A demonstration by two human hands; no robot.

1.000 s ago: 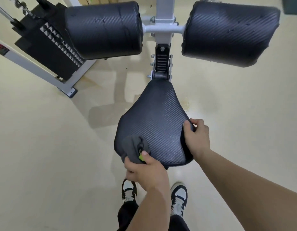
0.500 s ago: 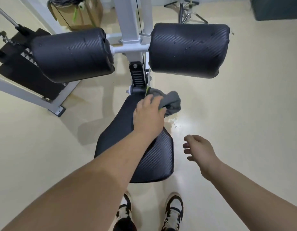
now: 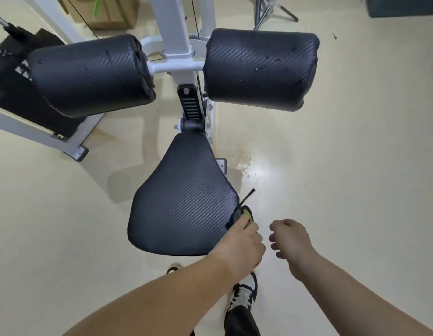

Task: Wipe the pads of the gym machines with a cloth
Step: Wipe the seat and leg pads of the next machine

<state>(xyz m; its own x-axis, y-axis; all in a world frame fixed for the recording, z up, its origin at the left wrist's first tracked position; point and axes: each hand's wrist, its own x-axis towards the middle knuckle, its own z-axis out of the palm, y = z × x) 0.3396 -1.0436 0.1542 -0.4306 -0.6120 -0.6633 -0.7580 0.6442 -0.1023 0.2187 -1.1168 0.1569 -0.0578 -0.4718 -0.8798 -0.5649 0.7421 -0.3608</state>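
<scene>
As I read from the left, the weight stack (image 3: 9,76) stands far up and left of my grip. The left roller pad (image 3: 89,73) hangs nearer, also above and to the left. The white post (image 3: 176,32) rises straight beyond the seat pad (image 3: 184,197), which spreads just left of my gripping fingers.

My left hand (image 3: 239,243) is clamped on the cloth (image 3: 244,213) at the pad's near right corner, knuckles touching the pad's edge. Most of the cloth is hidden under my fingers. Only a dark fold, a yellow-green tag and a thin dark strip poke out past them.

A shoe (image 3: 244,289) shows on the floor below the grip. The right roller pad (image 3: 259,69) sits well above it, dotted with droplets, and a wet patch (image 3: 244,161) shines on the floor between them. My right hand (image 3: 290,241) hovers just right of the grip, apart from it, fingers loosely curled around nothing.
</scene>
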